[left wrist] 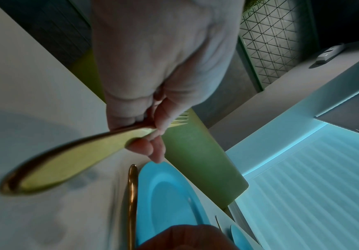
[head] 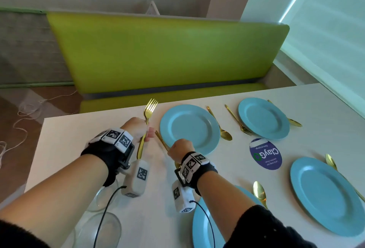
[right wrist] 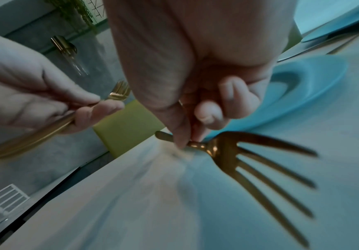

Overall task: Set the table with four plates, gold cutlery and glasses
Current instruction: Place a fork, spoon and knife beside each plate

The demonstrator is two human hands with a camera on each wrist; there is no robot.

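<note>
Several blue plates lie on the white table (head: 138, 218). My left hand (head: 142, 132) grips a gold fork (head: 147, 121) by the handle, tines up, above the table left of the far-left plate (head: 189, 128). In the left wrist view its handle (left wrist: 67, 160) points at the camera. My right hand (head: 178, 148) pinches a second gold fork (right wrist: 249, 165) near its neck, low over the table at that plate's left rim. Its handle end (head: 159, 138) sticks out toward my left hand. Its tines are hidden in the head view.
Gold spoons (head: 220, 124) (head: 259, 192) and a fork (head: 239, 120) lie beside the other plates (head: 263, 118) (head: 325, 194). A purple round sticker (head: 265, 154) marks the table's middle. Clear glasses (head: 98, 228) stand near the front left under my left arm. A green bench (head: 158, 54) backs the far edge.
</note>
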